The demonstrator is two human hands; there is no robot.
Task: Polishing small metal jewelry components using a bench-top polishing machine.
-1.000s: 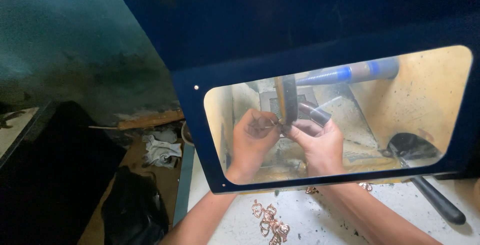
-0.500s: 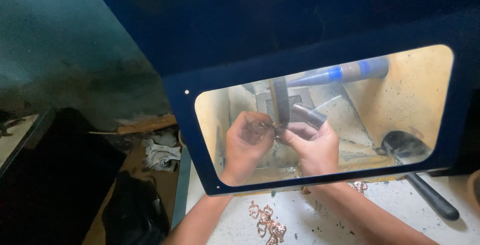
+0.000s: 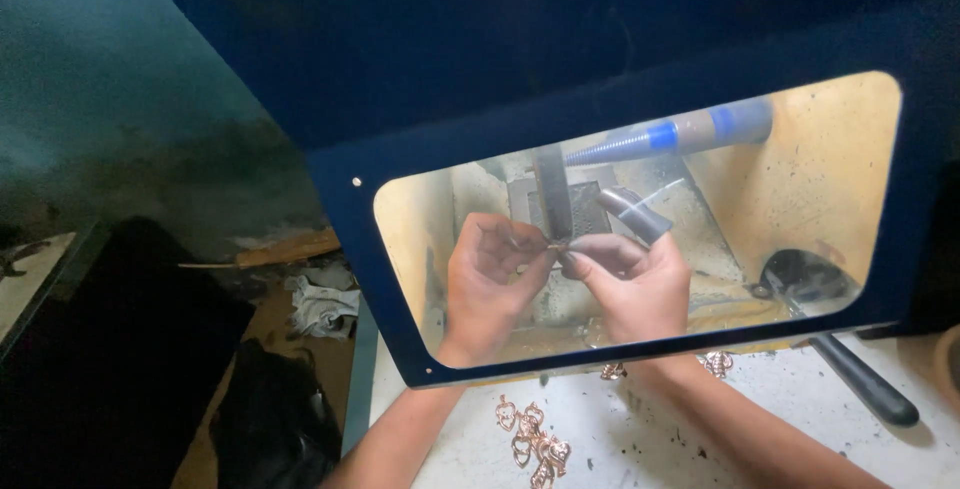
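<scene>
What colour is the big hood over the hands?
Dark blue hood, seen clearly in the head view.

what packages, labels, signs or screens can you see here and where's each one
No packages, labels, signs or display screens show.
Nearest thing: the clear rounded window in the dark blue hood, centre right, with a yellowish interior behind it.
Through it, the left hand and right hand pinch a small metal piece at a dark upright wheel.

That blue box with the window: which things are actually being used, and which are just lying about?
In use: left hand and right hand pinching a small metal piece at the upright wheel.

Lying about: copper-coloured pieces, black-handled tool, crumpled rag.
</scene>
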